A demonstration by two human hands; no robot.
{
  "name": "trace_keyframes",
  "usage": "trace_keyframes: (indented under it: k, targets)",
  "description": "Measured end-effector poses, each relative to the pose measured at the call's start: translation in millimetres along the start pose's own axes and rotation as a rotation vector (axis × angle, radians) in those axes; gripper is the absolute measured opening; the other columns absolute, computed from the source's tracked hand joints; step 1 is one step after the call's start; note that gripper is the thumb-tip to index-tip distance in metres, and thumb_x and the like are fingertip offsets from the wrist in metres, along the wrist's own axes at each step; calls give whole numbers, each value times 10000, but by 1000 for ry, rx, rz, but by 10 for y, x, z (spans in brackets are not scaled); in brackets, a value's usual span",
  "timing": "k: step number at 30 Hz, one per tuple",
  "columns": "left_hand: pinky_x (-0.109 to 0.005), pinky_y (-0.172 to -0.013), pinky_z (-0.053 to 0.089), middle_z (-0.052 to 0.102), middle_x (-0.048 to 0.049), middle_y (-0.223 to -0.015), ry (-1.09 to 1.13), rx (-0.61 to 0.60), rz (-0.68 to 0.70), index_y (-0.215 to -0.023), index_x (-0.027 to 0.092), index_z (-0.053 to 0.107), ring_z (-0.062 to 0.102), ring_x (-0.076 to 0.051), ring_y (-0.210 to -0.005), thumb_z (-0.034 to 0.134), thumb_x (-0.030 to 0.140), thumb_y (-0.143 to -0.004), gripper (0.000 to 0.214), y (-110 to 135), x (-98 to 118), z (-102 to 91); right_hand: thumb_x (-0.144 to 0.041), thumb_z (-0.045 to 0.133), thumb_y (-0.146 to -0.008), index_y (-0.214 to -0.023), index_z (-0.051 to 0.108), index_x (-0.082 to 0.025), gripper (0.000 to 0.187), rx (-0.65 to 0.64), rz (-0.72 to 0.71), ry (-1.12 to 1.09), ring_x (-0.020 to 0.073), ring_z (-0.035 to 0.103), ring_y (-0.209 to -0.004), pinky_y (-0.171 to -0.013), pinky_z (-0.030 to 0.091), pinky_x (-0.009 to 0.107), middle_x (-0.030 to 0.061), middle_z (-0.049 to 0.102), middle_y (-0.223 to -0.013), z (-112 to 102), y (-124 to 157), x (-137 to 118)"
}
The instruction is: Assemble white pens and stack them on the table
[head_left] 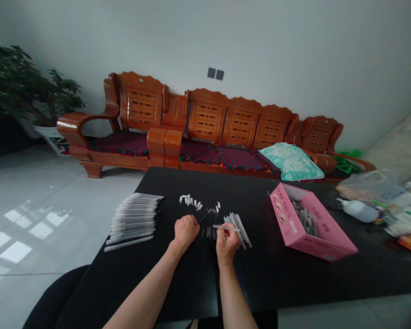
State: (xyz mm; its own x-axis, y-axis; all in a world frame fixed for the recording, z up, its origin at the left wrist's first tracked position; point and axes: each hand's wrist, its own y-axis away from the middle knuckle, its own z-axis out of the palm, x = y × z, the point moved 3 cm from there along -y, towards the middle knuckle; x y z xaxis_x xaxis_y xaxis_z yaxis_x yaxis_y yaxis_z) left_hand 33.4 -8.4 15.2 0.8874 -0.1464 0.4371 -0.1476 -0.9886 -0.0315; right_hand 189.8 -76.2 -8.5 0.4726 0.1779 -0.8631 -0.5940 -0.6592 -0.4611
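My left hand (185, 230) is closed in a fist on the black table (178, 283), pinching a thin dark refill that sticks out to its right. My right hand (226, 241) is closed on a translucent white pen barrel (226, 227) held level. Between the hands lie several thin dark refills (209, 224). Just right of my right hand is a small pile of empty white barrels (239, 224). A row of finished white pens (134, 219) lies to the left. Small white caps (192, 201) are scattered beyond the hands.
An open pink box (324, 249) with more pen parts stands at the right. A white bottle (358, 210) and plastic bags clutter the far right. A wooden sofa (205, 128) is behind the table, and a potted plant (23, 87) stands at the left.
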Motion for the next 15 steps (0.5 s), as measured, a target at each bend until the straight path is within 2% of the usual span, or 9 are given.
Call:
trace_keyframes:
  k: [3, 6, 8, 11, 15]
  targets:
    - [-259, -658, 430, 710, -42, -764, 113, 40, 33, -804, 216, 686, 660, -201, -751, 558, 237, -789, 131, 18, -152, -70, -310, 589, -791, -799, 601, -152, 158, -9, 71, -89, 164, 570, -517, -500, 451, 264, 11, 581, -599, -16, -7, 2]
    - [-234, -650, 419, 700, 1, -763, 276, 84, 149, -928, 238, 669, 641, -161, -718, 552, 206, -805, 172, 37, -334, -158, -301, 627, -766, -801, 597, -152, 156, -34, 183, -242, 195, 645, -574, -465, 466, 251, 35, 638, -650, -3, -45, -18]
    - [-237, -685, 427, 698, -5, -823, 371, 121, 249, -999, 236, 666, 631, -153, -742, 535, 195, -825, 222, 54, -427, -213, -292, 642, -758, -815, 588, -152, 161, -41, 265, -389, 205, 671, -601, -434, 469, 238, 52, 673, -703, 34, -90, -37]
    - [-245, -685, 426, 679, -25, -897, 468, 156, 359, -991, 228, 684, 603, -148, -745, 487, 220, -868, 232, 81, -503, -254, -315, 655, -770, -881, 571, -151, 216, -57, 364, -617, 204, 683, -593, -426, 489, 241, 53, 694, -710, 133, -161, -51]
    - [-251, -673, 418, 652, -28, -849, 529, 171, 362, -945, 214, 696, 573, -148, -727, 450, 237, -889, 254, 106, -540, -257, -344, 687, -761, -906, 552, -150, 278, -72, 438, -766, 198, 681, -554, -435, 512, 253, 37, 695, -650, 245, -194, -15]
